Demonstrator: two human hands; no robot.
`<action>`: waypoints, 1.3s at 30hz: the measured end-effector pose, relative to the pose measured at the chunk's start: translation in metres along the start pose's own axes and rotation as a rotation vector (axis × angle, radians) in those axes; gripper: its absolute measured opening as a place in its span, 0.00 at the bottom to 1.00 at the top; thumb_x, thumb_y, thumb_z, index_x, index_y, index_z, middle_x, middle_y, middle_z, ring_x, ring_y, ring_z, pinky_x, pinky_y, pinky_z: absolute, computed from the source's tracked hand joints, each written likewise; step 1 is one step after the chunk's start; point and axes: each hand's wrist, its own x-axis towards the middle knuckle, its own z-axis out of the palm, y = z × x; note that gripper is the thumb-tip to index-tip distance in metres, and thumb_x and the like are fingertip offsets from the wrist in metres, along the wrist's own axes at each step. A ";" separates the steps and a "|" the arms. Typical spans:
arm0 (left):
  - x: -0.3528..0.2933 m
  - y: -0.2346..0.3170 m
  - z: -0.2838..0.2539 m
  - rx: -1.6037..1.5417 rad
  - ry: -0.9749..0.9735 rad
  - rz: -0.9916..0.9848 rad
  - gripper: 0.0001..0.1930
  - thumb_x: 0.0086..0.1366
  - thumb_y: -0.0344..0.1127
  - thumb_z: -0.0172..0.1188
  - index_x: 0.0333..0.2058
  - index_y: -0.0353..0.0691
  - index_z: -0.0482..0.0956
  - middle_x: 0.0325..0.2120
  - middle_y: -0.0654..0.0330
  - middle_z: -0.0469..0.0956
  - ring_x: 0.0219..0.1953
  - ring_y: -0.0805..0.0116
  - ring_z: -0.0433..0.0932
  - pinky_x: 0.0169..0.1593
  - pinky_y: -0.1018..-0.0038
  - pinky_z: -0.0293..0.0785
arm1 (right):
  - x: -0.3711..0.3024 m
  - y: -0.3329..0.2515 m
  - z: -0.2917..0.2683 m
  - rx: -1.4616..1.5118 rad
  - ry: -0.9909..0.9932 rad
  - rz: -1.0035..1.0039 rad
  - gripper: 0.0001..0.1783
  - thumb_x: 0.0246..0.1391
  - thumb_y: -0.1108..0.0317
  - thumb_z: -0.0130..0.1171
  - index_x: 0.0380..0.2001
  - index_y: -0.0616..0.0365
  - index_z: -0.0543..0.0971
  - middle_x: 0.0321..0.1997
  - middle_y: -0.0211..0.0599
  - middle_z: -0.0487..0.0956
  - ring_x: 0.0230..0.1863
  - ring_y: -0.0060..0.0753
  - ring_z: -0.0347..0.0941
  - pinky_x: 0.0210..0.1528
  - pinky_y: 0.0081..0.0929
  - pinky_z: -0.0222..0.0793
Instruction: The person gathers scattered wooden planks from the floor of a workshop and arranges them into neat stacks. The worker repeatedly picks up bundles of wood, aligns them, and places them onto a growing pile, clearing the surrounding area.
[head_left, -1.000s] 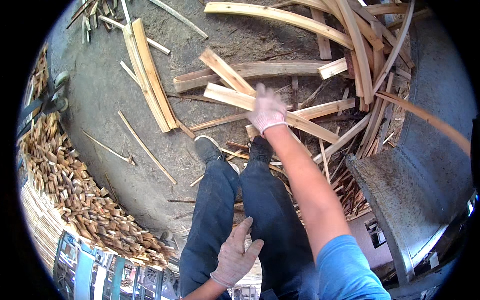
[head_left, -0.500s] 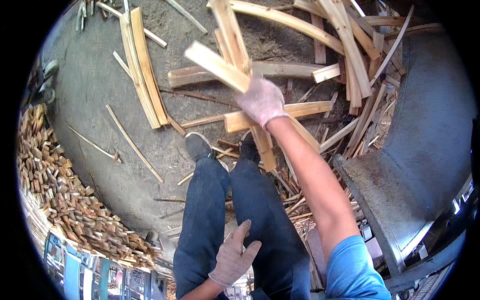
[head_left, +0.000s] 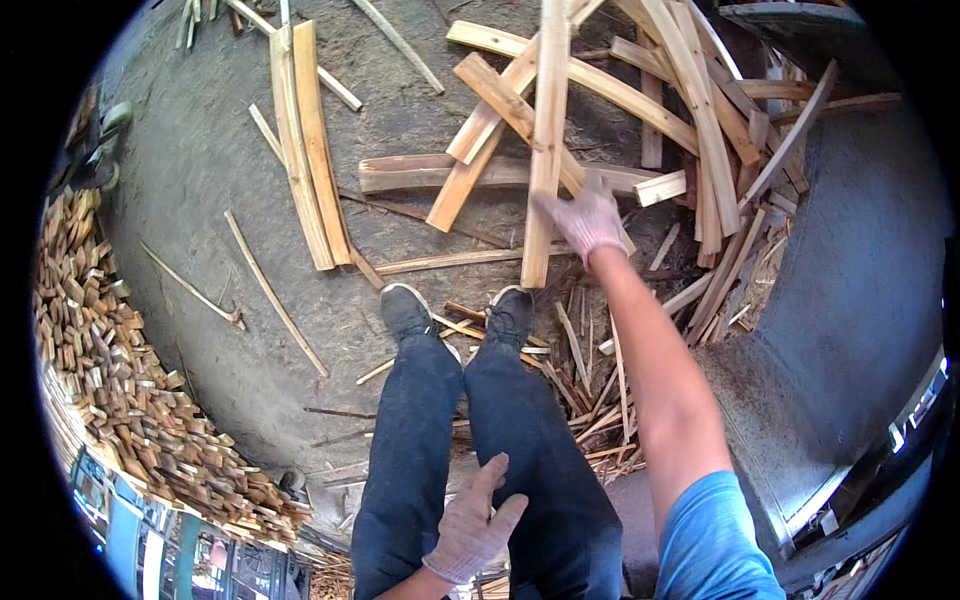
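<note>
My right hand [head_left: 588, 220], in a pale work glove, reaches forward beyond my feet. Its fingers are spread beside an upright-lying wooden board [head_left: 548, 130], with the thumb at or very near the board's right edge. Under that board several shorter planks cross at angles, among them a slanting plank [head_left: 500, 95] and a pale plank [head_left: 480, 128]. A thicker brownish board [head_left: 430, 172] lies crosswise beneath them. My left hand [head_left: 470, 528], also gloved, hovers over my thighs with fingers apart and nothing in it.
A dark metal structure [head_left: 850, 260] stands along the right side. Boards [head_left: 690, 100] are heaped by it, with thin offcuts [head_left: 595, 400] near my right foot. Two long boards [head_left: 305, 150] lie at left. A large stack of cut wood [head_left: 150, 400] fills the lower left.
My right hand has let go of several planks, which now lie crossed on the ground, and has moved slightly right. My left hand has shifted only a little.
</note>
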 end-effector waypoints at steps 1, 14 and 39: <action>-0.001 0.001 -0.001 -0.007 0.006 0.002 0.34 0.68 0.41 0.64 0.67 0.31 0.65 0.60 0.43 0.75 0.60 0.53 0.77 0.63 0.63 0.72 | -0.011 0.012 0.013 -0.146 0.101 -0.109 0.61 0.41 0.39 0.75 0.70 0.65 0.61 0.68 0.64 0.68 0.67 0.67 0.67 0.69 0.50 0.65; 0.002 0.011 -0.005 0.006 -0.044 -0.047 0.34 0.69 0.44 0.63 0.68 0.34 0.65 0.60 0.42 0.74 0.60 0.52 0.77 0.64 0.63 0.72 | -0.009 -0.071 0.028 -0.118 0.051 0.222 0.58 0.40 0.36 0.73 0.67 0.60 0.62 0.67 0.65 0.67 0.69 0.64 0.65 0.68 0.50 0.65; 0.002 0.033 -0.027 -0.037 -0.101 -0.086 0.34 0.69 0.40 0.63 0.68 0.33 0.63 0.62 0.40 0.72 0.64 0.50 0.74 0.67 0.62 0.68 | 0.053 -0.145 0.033 1.112 -0.116 0.122 0.40 0.51 0.50 0.73 0.52 0.78 0.77 0.50 0.57 0.82 0.50 0.46 0.80 0.58 0.36 0.72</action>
